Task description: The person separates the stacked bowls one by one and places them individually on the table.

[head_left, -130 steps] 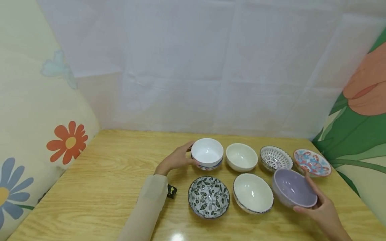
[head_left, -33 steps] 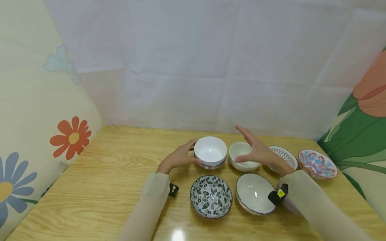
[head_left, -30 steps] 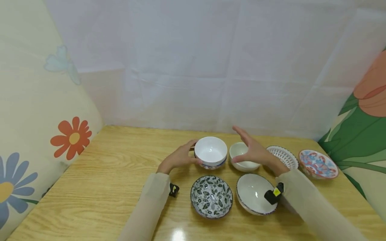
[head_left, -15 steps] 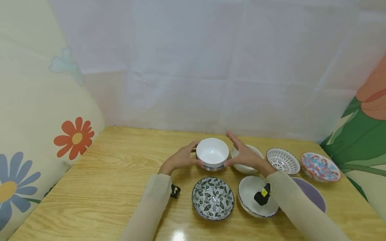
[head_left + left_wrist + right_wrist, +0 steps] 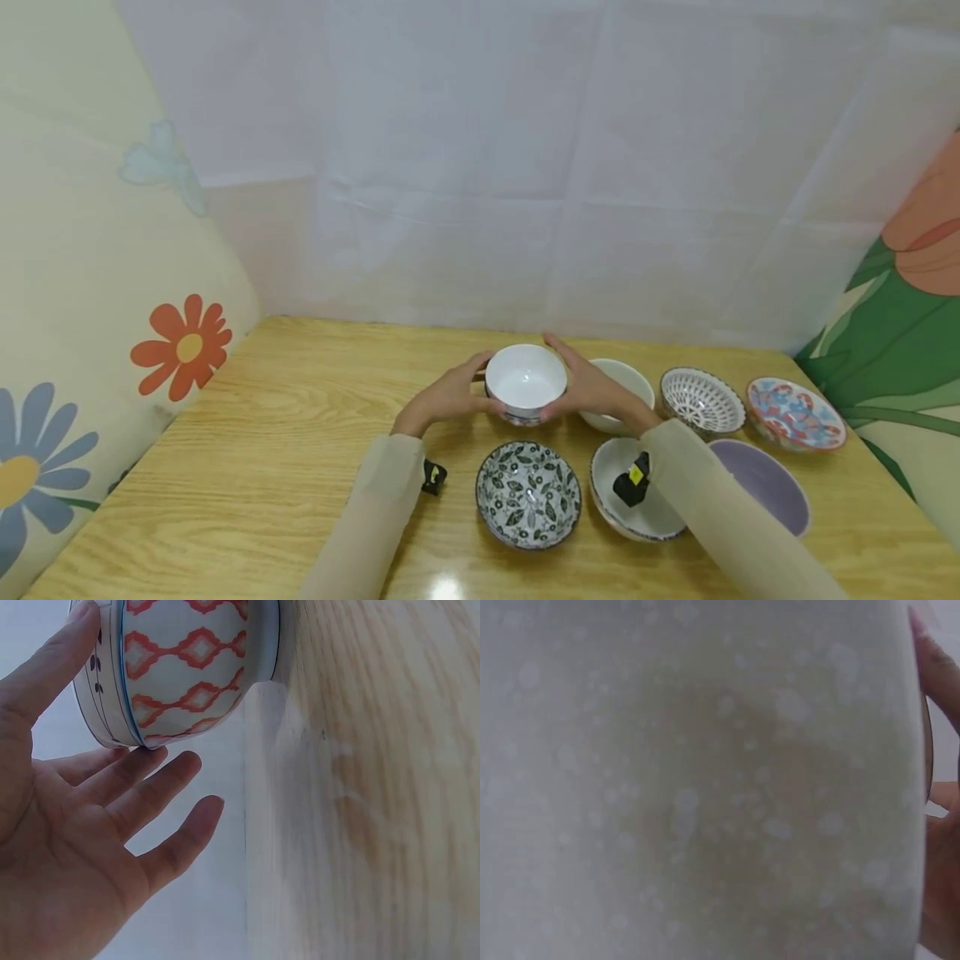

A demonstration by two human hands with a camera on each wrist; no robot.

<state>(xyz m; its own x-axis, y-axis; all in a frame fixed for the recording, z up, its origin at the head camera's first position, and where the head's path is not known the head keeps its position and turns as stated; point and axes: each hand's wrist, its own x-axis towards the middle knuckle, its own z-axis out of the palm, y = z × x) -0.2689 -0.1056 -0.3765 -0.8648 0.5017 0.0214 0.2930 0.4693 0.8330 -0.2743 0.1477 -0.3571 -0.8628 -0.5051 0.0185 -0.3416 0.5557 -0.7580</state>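
A plain white bowl sits at the back middle, stacked in another bowl whose red diamond pattern shows in the left wrist view. My left hand holds the stack's left side, thumb in front and fingers behind. On the opposite side my right hand spans the upper white bowl, thumb at the near rim, fingers at the far rim. A cream bowl lies partly behind the right hand. In the right wrist view a pale speckled surface fills most of the frame, with fingers at its right edge.
A leaf-patterned bowl stands in front of the stack. To its right are a dark-rimmed white bowl under the right wrist and a purple bowl. Behind stand a lattice-patterned bowl and a red-and-blue bowl. White cloth hangs behind the table.
My right hand let go of the purple bowl, moved left over the cream bowl and has come onto the right side of the white bowl. The left hand stays at the stack.
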